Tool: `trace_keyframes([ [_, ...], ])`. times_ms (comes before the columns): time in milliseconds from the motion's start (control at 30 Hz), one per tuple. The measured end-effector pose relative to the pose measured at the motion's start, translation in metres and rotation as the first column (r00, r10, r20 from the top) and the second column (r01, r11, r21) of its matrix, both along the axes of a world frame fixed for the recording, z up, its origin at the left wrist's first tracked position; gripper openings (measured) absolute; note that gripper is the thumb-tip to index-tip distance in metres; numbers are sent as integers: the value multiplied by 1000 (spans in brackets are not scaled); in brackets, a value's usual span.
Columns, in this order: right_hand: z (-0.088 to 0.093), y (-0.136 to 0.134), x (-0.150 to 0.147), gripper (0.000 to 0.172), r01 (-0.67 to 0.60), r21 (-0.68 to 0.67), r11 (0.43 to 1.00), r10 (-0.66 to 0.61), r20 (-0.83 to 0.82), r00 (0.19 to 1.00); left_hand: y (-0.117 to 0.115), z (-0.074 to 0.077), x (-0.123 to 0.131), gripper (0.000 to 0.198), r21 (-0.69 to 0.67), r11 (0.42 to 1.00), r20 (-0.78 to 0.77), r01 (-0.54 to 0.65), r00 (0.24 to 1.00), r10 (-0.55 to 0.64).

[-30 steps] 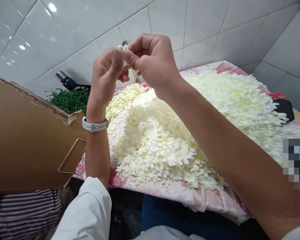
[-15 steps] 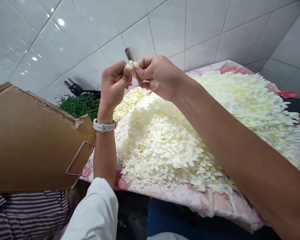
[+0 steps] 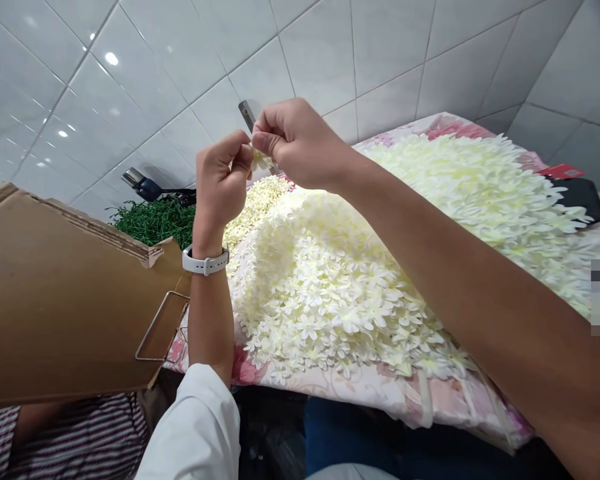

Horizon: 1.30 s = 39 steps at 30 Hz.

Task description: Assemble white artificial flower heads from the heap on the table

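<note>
Right hand (image 3: 300, 148) rose; with left hand (image 3: 223, 180), pinches flower (image 3: 261, 160) over floral cloth (image 3: 340, 388), near tiles (image 3: 325, 60).

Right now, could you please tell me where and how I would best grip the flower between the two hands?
Probably by the exposed petals of the flower, from below: they show low in the gap, while the left hand and right hand crowd either side.

Bright glare spots on tiled wall (image 3: 320, 60)
</note>
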State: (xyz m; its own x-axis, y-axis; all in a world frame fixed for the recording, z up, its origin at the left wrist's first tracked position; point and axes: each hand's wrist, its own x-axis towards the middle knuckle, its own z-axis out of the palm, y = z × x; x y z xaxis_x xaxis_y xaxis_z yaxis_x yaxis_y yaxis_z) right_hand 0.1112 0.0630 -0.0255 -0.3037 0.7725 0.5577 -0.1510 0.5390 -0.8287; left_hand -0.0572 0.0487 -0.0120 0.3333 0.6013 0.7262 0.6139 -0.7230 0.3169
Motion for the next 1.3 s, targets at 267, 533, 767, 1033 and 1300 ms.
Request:
trace_keyframes([
  [267,4,-7,-7,45,-287,-273,918,216,-264,940,-10,7,7,34,-14,998,147,-61,987,62],
  [533,-9,-2,-10,41,372,212,904,-341,-171,924,-12,-1,22,41,-151,989,263,0,964,40],
  [767,-21,-8,-19,29,531,430,730,-508,-179,843,1,-12,34,42,-193,956,554,222,828,-81],
  [1033,-4,-1,-16,24,253,181,951,-190,-304,933,-3,-3,19,39,-94,988,415,121,907,-72],
  [1300,4,10,18,26,118,466,877,-133,-2,991,-15,6,20,43,-300,930,526,212,850,-24],
])
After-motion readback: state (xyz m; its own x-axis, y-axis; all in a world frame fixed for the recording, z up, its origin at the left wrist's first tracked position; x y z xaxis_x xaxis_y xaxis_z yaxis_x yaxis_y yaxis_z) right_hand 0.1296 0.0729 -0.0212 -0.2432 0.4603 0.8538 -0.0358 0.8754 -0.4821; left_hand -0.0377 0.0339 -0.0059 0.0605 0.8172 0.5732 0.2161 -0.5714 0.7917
